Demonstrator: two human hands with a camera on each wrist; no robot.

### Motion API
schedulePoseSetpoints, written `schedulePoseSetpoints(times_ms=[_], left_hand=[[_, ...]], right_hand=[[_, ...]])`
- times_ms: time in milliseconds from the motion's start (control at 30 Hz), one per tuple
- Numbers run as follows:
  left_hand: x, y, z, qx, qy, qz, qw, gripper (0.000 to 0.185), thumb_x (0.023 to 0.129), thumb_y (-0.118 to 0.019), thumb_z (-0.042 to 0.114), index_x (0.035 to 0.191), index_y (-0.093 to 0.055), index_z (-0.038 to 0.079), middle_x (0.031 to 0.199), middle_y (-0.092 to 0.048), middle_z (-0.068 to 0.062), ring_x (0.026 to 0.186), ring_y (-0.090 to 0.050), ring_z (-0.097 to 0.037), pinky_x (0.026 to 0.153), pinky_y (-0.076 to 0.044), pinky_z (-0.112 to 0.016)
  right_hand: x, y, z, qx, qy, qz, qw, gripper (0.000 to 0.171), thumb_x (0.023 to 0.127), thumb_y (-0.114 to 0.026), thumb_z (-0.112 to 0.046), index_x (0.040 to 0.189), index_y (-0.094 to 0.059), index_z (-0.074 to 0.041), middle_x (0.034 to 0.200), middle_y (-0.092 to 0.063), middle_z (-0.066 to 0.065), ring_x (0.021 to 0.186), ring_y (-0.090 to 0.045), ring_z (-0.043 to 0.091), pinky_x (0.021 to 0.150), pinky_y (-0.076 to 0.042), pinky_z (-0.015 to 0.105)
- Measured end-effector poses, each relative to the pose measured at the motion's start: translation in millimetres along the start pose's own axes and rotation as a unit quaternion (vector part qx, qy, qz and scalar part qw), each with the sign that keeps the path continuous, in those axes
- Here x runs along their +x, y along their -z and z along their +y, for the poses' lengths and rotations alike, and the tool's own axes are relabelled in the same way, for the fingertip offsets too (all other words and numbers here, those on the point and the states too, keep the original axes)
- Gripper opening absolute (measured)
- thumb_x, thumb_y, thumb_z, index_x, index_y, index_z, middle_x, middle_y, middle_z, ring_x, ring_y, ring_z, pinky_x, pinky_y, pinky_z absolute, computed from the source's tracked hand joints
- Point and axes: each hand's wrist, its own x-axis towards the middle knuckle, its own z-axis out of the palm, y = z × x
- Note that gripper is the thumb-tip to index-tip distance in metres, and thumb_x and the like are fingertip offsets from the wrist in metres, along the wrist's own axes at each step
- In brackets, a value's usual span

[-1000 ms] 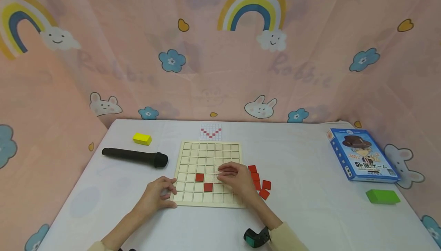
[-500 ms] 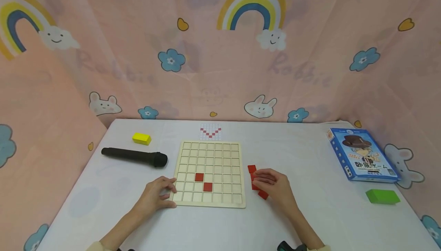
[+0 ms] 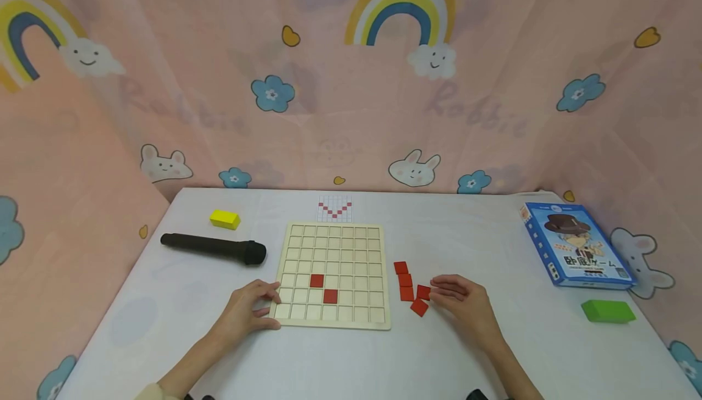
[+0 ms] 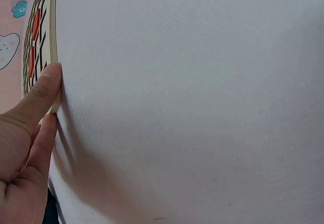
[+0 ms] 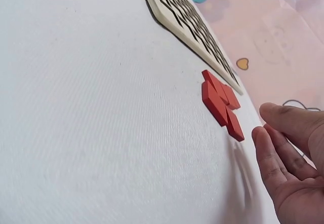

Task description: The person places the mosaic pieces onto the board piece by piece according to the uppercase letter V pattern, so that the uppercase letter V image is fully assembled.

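A cream grid board [image 3: 351, 253] lies on the table, with two red square tiles [image 3: 330, 296] set diagonally in its cells. My left hand [image 3: 247, 307] holds the board's near left corner, fingers on the side and thumb at the front. In the left wrist view, the thumb and a finger of that left hand [image 4: 30, 143] meet the board's pale edge [image 4: 52, 41]. Several loose red tiles [image 3: 404, 280] lie right of the board. My right hand [image 3: 466, 310] is beside them, fingertips close to the rightmost tile [image 3: 423, 292]. The right wrist view shows nothing between its fingers [image 5: 271, 160].
Behind the board lies a small grid card [image 3: 336, 209] with a red V pattern. On the left are a black microphone [image 3: 214, 249] and a yellow block [image 3: 225, 219]. A blue game box [image 3: 578, 246] and a green block [image 3: 609, 311] sit at the right.
My right hand has left the board, crossed over the loose tiles and come to their right side, uncovering them. The left hand stays at the board's corner.
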Motion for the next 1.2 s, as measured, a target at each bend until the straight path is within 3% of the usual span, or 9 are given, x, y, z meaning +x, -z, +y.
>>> schedulePoseSetpoints(times_ms=[300, 700, 900, 1200], left_hand=[[-0.1, 1.0, 1.7, -0.003, 0.012, -0.003, 0.9999, 0.034, 0.058, -0.087, -0.002, 0.081, -0.063, 0.005, 0.113, -0.062, -0.014, 0.116, -0.056, -0.039, 0.079, -0.057, -0.022], [0.8, 2.0, 4.1, -0.004, 0.016, -0.004, 0.9999, 0.035, 0.057, -0.088, -0.001, 0.081, -0.064, 0.004, 0.109, -0.062, -0.013, 0.119, -0.054, -0.039, 0.079, -0.058, -0.024], [1.5, 2.7, 4.7, 0.000, 0.022, -0.002, 0.9998, 0.035, 0.056, -0.088, -0.001, 0.080, -0.064, 0.004, 0.110, -0.061, -0.014, 0.118, -0.054, -0.041, 0.078, -0.058, -0.025], [2.5, 1.6, 4.8, -0.005, 0.022, -0.002, 0.9997, 0.035, 0.056, -0.088, -0.002, 0.080, -0.064, 0.004, 0.109, -0.061, -0.014, 0.118, -0.054, -0.042, 0.078, -0.059, -0.026]], right_hand=[[2, 14, 11, -0.033, 0.005, -0.020, 0.999, 0.036, 0.084, -0.074, -0.010, 0.116, -0.062, 0.003, 0.112, -0.067, 0.018, 0.099, -0.067, 0.019, 0.083, -0.054, 0.016], [10, 23, 24, -0.024, 0.040, -0.067, 0.997, 0.037, 0.083, -0.074, -0.007, 0.116, -0.062, 0.004, 0.113, -0.066, 0.021, 0.093, -0.067, 0.011, 0.082, -0.054, 0.015], [22, 23, 22, -0.064, 0.071, -0.105, 0.990, 0.037, 0.082, -0.076, -0.011, 0.114, -0.063, 0.002, 0.107, -0.067, 0.017, 0.084, -0.067, 0.013, 0.077, -0.055, 0.015], [29, 20, 23, -0.097, 0.099, -0.126, 0.982, 0.030, 0.080, -0.078, -0.012, 0.105, -0.066, -0.002, 0.099, -0.068, 0.010, 0.074, -0.061, 0.010, 0.071, -0.056, 0.017]])
